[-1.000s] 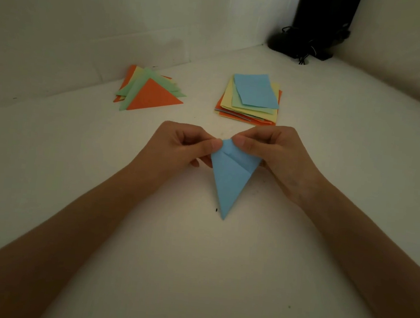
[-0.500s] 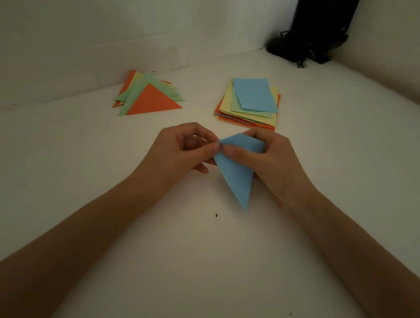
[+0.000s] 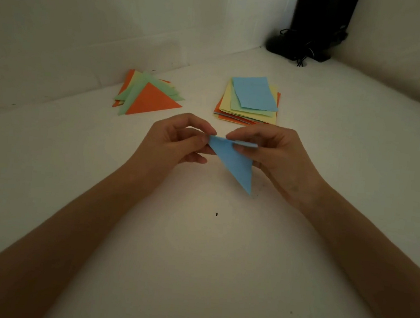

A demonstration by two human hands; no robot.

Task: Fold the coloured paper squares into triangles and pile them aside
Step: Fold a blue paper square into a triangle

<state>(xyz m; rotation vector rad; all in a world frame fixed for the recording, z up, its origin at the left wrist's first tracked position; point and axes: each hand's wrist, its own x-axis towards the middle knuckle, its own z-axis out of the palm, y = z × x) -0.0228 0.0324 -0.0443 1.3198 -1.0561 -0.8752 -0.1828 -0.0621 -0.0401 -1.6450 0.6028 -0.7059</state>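
Observation:
A blue paper (image 3: 237,163), folded into a triangle, hangs above the white table (image 3: 193,260) with its long point down and to the right. My left hand (image 3: 177,140) pinches its upper left corner between thumb and forefinger. My right hand (image 3: 274,155) pinches the top edge just to the right, with the folded edge running under its fingers. Behind the hands lies a stack of flat paper squares (image 3: 251,101), blue on top, then green, yellow and orange. A pile of folded triangles (image 3: 148,95), orange and green, lies at the back left.
White walls close the table at the back and on both sides. A black stand with cables (image 3: 310,37) fills the far right corner. A small dark speck (image 3: 216,214) lies on the table in front of the hands.
The blue paper's two halves have closed together into a triangle. Its lower point has swung from straight down toward the right, and both hands have shifted their pinch along the top edge.

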